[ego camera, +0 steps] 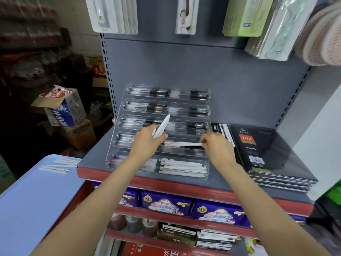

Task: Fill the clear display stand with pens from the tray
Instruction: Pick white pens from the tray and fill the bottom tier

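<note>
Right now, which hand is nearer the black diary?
Right. The right hand is just left of the black diary; the left hand is farther left, over the stand.

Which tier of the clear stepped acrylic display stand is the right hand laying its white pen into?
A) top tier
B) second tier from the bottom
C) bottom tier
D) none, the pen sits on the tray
B: the right hand pinches the white pen level over the clear stepped acrylic display stand's second-from-bottom tier, just above the bottom row.
</note>
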### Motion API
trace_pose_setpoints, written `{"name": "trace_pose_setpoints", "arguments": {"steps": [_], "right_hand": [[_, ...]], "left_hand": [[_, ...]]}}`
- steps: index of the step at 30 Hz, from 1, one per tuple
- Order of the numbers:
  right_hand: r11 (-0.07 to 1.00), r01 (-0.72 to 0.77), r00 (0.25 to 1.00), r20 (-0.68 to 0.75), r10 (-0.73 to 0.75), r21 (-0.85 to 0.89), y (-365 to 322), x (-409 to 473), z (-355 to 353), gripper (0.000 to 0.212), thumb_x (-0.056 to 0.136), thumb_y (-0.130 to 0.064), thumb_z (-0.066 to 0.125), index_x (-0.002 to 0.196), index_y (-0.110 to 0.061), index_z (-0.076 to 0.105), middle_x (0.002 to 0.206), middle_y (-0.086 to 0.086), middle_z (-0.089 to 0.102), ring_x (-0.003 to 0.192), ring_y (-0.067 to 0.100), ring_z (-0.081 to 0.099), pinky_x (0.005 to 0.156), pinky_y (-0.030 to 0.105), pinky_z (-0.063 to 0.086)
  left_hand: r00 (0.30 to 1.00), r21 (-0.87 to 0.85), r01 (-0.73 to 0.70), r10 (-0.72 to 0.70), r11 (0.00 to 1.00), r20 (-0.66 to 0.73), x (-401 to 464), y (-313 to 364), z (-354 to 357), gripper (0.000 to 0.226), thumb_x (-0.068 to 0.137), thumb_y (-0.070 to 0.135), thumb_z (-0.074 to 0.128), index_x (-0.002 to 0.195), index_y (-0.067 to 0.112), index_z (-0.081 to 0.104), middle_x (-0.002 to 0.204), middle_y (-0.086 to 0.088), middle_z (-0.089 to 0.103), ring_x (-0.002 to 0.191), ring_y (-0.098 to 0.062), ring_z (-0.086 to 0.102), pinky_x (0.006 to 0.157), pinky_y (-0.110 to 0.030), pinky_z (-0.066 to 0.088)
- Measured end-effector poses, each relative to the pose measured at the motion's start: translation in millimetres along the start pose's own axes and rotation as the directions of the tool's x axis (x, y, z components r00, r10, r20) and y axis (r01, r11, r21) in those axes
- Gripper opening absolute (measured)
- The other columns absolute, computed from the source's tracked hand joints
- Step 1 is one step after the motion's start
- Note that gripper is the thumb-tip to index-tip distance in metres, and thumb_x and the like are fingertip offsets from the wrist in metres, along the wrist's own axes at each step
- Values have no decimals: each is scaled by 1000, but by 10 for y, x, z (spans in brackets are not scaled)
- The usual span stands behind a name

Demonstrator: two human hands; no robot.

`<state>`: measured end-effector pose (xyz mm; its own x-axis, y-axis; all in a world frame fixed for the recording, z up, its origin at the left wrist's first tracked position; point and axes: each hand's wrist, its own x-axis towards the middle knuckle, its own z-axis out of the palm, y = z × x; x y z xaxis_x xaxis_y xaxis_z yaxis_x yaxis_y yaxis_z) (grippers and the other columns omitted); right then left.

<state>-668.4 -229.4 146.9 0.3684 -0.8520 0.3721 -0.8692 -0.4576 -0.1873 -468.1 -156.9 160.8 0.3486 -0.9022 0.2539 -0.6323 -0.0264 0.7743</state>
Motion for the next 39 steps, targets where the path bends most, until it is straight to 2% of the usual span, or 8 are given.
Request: {"name": "trace_pose_setpoints", "arguments": {"steps": [10,13,17,21,25,27,32,39], "right_hand": [[979,52,995,93,-34,-198,-102,77,41,16,86,-2,57,94,-12,67,100,5,62,87,23,61,63,30,46],[991,-10,999,54,2,135,-166,72,14,18,88,-15,62,105,-15,67,105,1,63,94,20,61,76,33,51],[580,-144,977,209,-46,802,-408,38,-124,23,87,-14,64,110,-17,63,91,-2,68,73,8,62,58,15,46],[332,-246,961,274,-41,911,-410,-32,-119,9,84,-4,65,94,-4,65,72,0,68,64,5,64,58,14,49],[233,-315,948,316,37,920,-248,-151,-22,9,83,3,64,83,-6,63,76,8,69,70,14,67,68,18,54],[283,-310,950,303,69,908,-171,-195,25,11,81,3,65,81,-8,63,78,9,68,73,16,66,72,20,54],[824,-36,982,173,-76,566,-133,-244,60,8,79,-13,72,86,-13,72,83,-4,67,73,1,58,71,5,40],[995,67,993,89,-73,71,-148,-347,140,18,90,-23,60,103,-16,70,102,2,63,106,19,51,76,24,40]], "left_hand": [[997,-37,-47,49,998,58,6,-17,-58,19,86,33,64,90,14,63,62,-2,55,44,-15,43,48,-31,40],[981,-75,-47,60,996,183,-20,-21,-96,19,86,35,64,92,17,62,60,1,60,41,-12,43,43,-24,38],[917,-101,-59,94,993,387,-62,6,-112,20,88,33,61,89,13,62,54,1,54,37,-3,42,40,-16,35],[904,-152,-9,73,988,422,-85,-38,-134,15,89,29,61,88,14,64,53,2,58,35,-5,43,39,-17,35],[920,-165,33,34,986,390,-119,-155,-162,12,88,27,62,91,16,67,68,-1,69,34,-6,40,37,-18,35],[936,-143,50,3,988,352,-134,-229,-146,13,85,24,67,92,14,68,67,-1,67,33,-4,35,36,-17,31],[961,-57,19,-3,998,276,-155,-263,9,9,78,22,74,85,17,69,40,12,47,32,-4,36,38,-12,26],[989,20,10,-13,1000,149,-181,-349,51,14,80,30,71,93,24,71,83,1,68,69,-16,56,53,-22,36]]}}
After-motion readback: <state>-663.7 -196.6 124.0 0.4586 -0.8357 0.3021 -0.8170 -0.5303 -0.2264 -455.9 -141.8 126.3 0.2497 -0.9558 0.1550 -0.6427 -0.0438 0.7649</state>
